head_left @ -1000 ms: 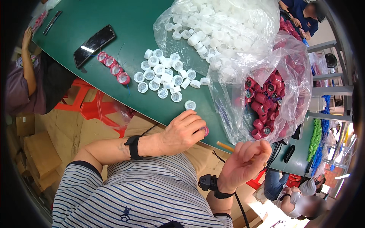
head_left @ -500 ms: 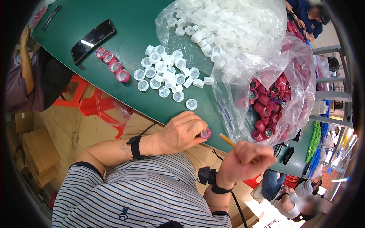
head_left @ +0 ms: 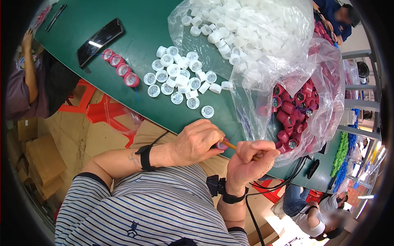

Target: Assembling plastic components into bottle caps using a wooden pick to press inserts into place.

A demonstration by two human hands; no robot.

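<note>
Showing a row of pink cups [head_left: 123,70] at left, beside a phone [head_left: 99,42]. Holding a single pink cup [head_left: 221,146] in the closed left hand [head_left: 196,141], near the table [head_left: 168,117] edge. Gripping an orange stick [head_left: 231,145] in the right hand [head_left: 250,161]. Apparently applying the tip to the cup; calling for bracing and aligning.

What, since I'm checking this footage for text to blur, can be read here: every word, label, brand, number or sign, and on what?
No text can be read.
Striped shirt: dark emblem, no legible letters.
Cardboard box: small pale mark, too small to read.
Phone: dark screen with glare, nothing legible.
Pink cup in the left hand, yellowish stick in the right hand: no lettering discernible.
</note>
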